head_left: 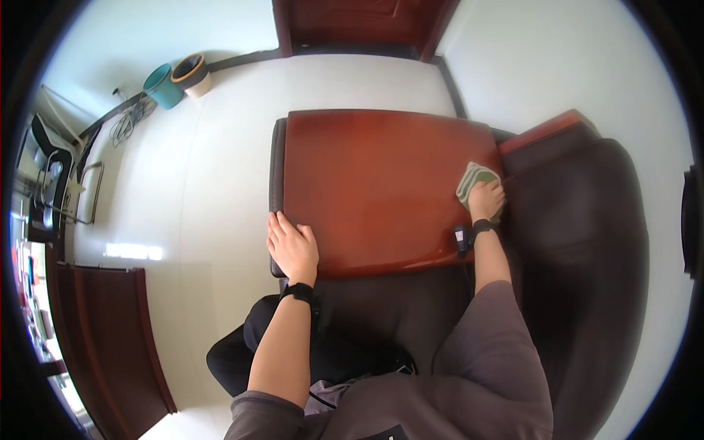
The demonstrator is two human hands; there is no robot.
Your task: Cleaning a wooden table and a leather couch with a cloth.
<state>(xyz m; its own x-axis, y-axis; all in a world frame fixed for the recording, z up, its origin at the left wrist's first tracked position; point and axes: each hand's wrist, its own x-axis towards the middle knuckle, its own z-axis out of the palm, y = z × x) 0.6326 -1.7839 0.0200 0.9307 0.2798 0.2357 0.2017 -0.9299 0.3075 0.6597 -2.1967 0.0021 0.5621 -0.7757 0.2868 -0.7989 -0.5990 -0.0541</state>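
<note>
Cloth with green and white stripes point(470, 178) is being held bunched under the right hand point(487, 201), at the right end of a glossy red-brown wooden top point(381, 191). That top's left edge is being touched by the left hand point(292, 248), its fingers being laid out straight. Near the right wrist, a small black object with a pale label point(461, 240) is being borne by the wood; the right side is being flanked by a dark-brown leather sofa point(601, 220).

2 hands point(293, 251) point(486, 200) | 1 cloth point(470, 178) | 1 wooden panel point(381, 191) | 2 bins point(166, 95) point(196, 87) | 1 door point(348, 26) | 1 sofa point(587, 235)
</note>
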